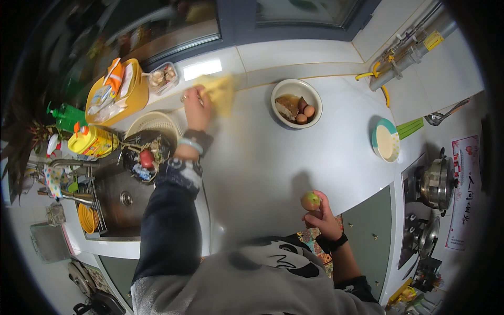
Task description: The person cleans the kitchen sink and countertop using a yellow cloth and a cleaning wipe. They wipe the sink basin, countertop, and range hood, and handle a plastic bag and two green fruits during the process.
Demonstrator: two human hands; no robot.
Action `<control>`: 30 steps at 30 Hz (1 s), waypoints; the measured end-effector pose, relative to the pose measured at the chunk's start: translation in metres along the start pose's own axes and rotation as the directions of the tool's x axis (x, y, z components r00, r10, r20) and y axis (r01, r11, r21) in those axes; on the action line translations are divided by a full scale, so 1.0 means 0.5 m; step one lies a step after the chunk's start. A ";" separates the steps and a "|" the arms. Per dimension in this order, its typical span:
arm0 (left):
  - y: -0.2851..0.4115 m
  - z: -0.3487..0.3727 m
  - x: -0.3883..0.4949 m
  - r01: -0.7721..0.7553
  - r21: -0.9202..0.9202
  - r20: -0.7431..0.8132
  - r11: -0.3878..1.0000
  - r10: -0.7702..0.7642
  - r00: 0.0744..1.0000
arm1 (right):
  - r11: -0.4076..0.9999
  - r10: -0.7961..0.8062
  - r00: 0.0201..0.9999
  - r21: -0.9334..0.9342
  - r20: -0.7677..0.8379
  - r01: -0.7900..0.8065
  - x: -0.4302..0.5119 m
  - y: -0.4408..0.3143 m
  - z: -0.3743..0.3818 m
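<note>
My left hand grips a yellow cloth, blurred by motion, at the back left of the white countertop by the tiled ledge. In my right hand, over the counter's front edge, is a round green and reddish-brown fruit or vegetable; a second brownish round thing shows under it, partly hidden by the fingers. Between the hands and farther back stands a cream bowl with eggs and other brown food pieces. A small teal and cream bowl sits at the right.
At the left are a steel sink, a black bag of scraps beside a cream colander, a yellow detergent bottle, a yellow basket and a box of garlic. A steel pot stands on the stove at the right.
</note>
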State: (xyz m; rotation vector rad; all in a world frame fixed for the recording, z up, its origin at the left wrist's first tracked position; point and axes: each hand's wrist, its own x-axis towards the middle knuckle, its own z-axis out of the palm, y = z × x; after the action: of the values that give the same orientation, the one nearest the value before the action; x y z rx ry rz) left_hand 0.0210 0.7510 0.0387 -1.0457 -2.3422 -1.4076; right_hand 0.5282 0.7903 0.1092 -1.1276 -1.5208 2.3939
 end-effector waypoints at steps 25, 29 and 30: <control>0.009 0.277 0.130 -0.546 0.483 0.424 0.684 0.362 0.830 | 0.988 -0.041 0.988 0.142 -0.147 0.062 0.058 -0.067 -0.072; -0.078 0.099 0.090 -0.303 0.603 0.303 0.738 0.140 0.943 | 0.970 -0.138 0.983 0.185 -0.119 0.159 0.020 -0.065 -0.070; -0.087 0.083 0.081 -0.270 0.606 0.294 0.748 0.105 0.950 | 0.971 -0.146 0.983 0.176 -0.111 0.164 0.012 -0.063 -0.067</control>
State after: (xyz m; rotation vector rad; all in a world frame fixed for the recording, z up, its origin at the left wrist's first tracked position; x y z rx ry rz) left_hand -0.0304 0.7919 0.0083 -1.2237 -2.4898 -0.3371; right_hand 0.5353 0.8335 0.1238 -1.0295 -1.2764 2.2851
